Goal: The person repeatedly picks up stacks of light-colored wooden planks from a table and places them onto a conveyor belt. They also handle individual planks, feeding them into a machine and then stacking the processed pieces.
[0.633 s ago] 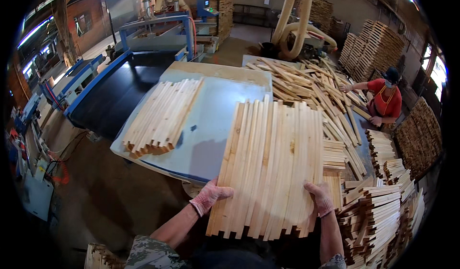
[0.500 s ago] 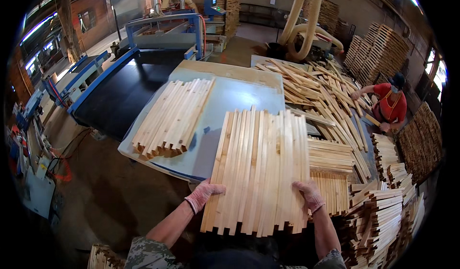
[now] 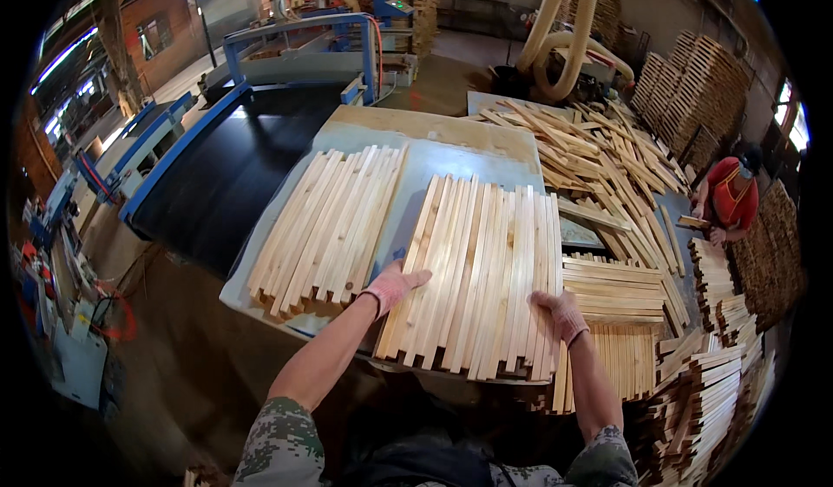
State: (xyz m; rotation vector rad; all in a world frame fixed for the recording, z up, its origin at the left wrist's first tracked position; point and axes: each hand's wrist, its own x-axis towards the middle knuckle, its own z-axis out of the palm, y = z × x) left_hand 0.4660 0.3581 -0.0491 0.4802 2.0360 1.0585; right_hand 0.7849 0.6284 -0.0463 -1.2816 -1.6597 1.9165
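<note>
A flat row of pale wooden strips [image 3: 477, 270] spans the space between my hands, lying on or just over the light-topped table [image 3: 464, 159]. My left hand [image 3: 397, 287], in a pinkish knit glove, clasps its left side. On the opposite side, my right hand [image 3: 561, 313], gloved alike, presses against the outer strips with its thumb on top. The fingers beneath are partly hidden. Left of this row lies a second row of wooden strips [image 3: 330, 227] on the same table, its ends uneven.
A machine with a black conveyor belt [image 3: 243, 157] and blue frame adjoins the table's left. To the right are loose wooden strips [image 3: 599, 157] and stacked strips [image 3: 612, 292]. A co-worker in red [image 3: 729, 196] stands beyond them. A thick hose [image 3: 555, 53] hangs behind.
My hands have carried the held row forward and lowered it onto or close to the table. The co-worker's hands have drawn together around a wooden piece.
</note>
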